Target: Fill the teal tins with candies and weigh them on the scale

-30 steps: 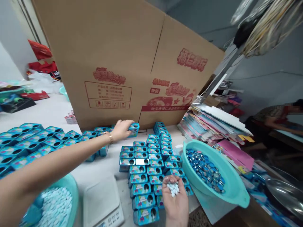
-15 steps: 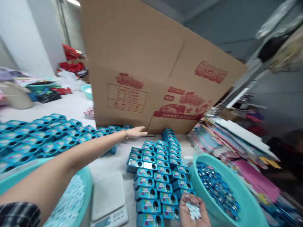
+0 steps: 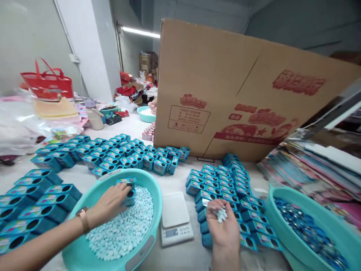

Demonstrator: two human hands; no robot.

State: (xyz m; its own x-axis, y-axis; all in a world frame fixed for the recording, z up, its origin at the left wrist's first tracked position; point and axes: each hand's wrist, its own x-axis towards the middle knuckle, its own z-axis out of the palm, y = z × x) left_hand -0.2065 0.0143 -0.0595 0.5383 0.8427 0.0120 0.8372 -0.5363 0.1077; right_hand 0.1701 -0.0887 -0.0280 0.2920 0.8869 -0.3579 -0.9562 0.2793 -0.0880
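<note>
My left hand grips a small blue tin inside the teal basin of white candies. My right hand is cupped, palm up, around a small heap of white candies over a block of blue tins that have round holes on top. A small white scale sits between the basin and that block.
Many more blue tins cover the table on the left. A big cardboard box stands at the back. Another teal basin with blue lids is at the right, beside stacked printed sheets. A red bag stands far left.
My left hand pulled back from the tins by the box and now holds a tin in the candy basin. The view swung left. My right hand stays cupped on the candies.
</note>
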